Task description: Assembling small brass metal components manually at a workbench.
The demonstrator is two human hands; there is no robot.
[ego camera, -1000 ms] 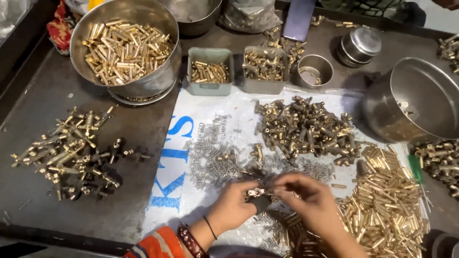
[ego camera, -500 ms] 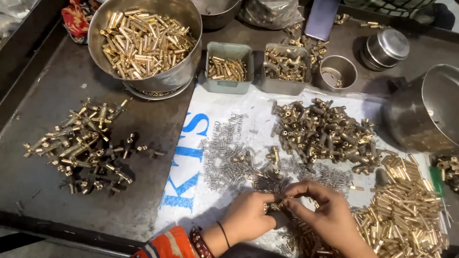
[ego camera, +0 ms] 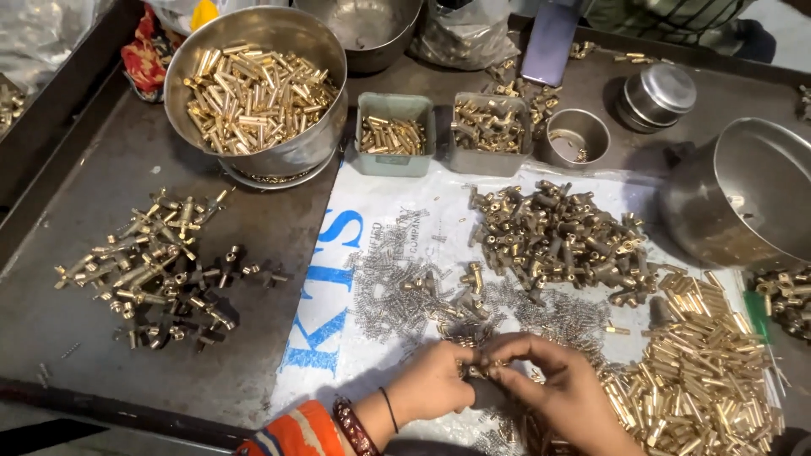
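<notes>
Where both hands meet, a brass fitting (ego camera: 475, 369) sits pinched between fingertips.

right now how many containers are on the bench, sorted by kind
large round steel bowls: 3
small square grey trays: 2
small round steel cup: 1
lidded round steel tin: 1
total: 7

The small fitting (ego camera: 476, 369) pinched between the left hand (ego camera: 435, 384) and right hand (ego camera: 562, 393) is shiny brass. Brass tubes (ego camera: 705, 371) gleam yellow; the springs (ego camera: 397, 287) are dull grey wire. The bowl (ego camera: 253, 152) is brushed steel, the tray (ego camera: 101, 169) matt dark metal, the sack (ego camera: 338, 338) woven white plastic
</notes>
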